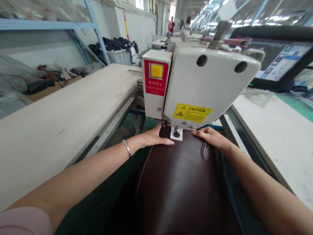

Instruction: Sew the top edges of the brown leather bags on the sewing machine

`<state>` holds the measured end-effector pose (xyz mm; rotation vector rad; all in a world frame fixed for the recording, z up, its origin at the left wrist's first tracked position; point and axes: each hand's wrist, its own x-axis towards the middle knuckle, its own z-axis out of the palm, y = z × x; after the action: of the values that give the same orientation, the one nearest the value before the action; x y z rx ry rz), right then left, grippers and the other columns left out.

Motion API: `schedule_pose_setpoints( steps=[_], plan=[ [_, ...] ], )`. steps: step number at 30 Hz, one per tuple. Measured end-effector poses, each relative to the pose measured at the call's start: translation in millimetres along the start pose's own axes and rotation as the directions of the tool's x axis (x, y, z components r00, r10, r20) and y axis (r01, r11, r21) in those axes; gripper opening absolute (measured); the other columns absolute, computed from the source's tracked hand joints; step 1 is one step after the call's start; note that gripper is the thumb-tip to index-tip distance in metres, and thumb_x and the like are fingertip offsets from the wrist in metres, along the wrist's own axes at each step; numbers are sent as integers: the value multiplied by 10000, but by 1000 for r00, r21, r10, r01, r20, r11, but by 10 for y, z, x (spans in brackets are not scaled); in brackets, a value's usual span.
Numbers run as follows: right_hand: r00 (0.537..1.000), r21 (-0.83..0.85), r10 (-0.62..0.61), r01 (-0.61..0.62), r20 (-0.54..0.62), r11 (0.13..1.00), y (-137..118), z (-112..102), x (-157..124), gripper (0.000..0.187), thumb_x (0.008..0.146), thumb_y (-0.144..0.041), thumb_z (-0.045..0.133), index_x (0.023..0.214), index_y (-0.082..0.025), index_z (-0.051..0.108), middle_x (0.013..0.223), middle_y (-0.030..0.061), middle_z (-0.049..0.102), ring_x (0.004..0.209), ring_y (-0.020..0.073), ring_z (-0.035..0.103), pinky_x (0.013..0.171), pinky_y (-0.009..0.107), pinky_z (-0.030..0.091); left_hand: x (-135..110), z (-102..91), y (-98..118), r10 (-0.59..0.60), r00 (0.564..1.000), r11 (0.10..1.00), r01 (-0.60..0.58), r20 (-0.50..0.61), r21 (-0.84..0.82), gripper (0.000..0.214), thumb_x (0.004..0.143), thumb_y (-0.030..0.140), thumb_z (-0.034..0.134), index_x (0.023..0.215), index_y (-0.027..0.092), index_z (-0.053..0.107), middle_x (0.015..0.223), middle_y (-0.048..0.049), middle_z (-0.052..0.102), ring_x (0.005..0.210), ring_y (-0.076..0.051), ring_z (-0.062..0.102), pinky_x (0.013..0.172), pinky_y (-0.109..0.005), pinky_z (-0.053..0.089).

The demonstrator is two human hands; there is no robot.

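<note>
A large dark brown leather piece [178, 182] hangs toward me from under the head of a white sewing machine [207, 81]. My left hand [158, 136] grips its left edge, thumb flat on top and fingers hidden beyond the edge. On the right side, my right hand [207, 135] holds the leather with the thumb on top and the other fingers partly hidden. Between the hands, a small white metal presser plate [176, 134] with a round hole rests on the leather. A stitched leaf-shaped loop [205, 151] shows below my right hand.
Pale table boards flank the machine on the left [73, 107] and right [274, 130]. A red emergency-stop panel [154, 78] with a yellow button faces me. A monitor [281, 62] stands at right. Shelving [49, 24] and a bin of dark material [119, 55] are behind left; people are far back.
</note>
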<state>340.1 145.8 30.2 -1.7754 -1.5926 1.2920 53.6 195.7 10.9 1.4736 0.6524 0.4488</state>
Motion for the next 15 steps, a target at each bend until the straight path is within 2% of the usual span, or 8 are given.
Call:
schedule_pose_setpoints(
  steps=[4, 9, 12, 15],
  plan=[
    [1000, 61, -6, 5, 16, 998, 27, -12, 10, 594, 701, -722, 681, 558, -175, 498, 560, -14, 440, 538, 104, 348, 509, 265, 258, -5, 2, -9, 27, 1000, 1000, -27, -12, 11, 898, 660, 382, 847, 1432, 181, 435, 1445, -162, 479, 1373, -335, 410, 1180, -531, 260],
    [999, 166, 21, -27, 39, 986, 57, -19, 24, 544, 686, -669, 746, 605, -166, 553, 565, -21, 464, 520, 95, 367, 501, 258, 274, -14, 8, -33, 102, 995, 995, -101, -10, 25, 869, 704, 391, 819, 1447, 182, 419, 1449, -152, 481, 1368, -313, 420, 1178, -507, 266],
    [999, 202, 31, -37, 33, 979, 39, -8, 24, 527, 671, -653, 773, 615, -164, 583, 584, -8, 511, 527, 102, 417, 504, 257, 319, -16, 6, -45, 80, 994, 997, -78, -68, 28, 926, 671, 388, 835, 1456, 168, 395, 1473, -170, 444, 1381, -325, 396, 1179, -522, 249],
    [1000, 211, 15, -16, 7, 977, 21, -3, 32, 514, 655, -646, 792, 613, -168, 609, 609, 13, 559, 557, 126, 480, 523, 266, 378, -7, -4, -41, 90, 994, 996, -89, -59, 20, 924, 668, 381, 835, 1451, 174, 391, 1479, -170, 436, 1381, -322, 395, 1177, -529, 246]
  ],
)
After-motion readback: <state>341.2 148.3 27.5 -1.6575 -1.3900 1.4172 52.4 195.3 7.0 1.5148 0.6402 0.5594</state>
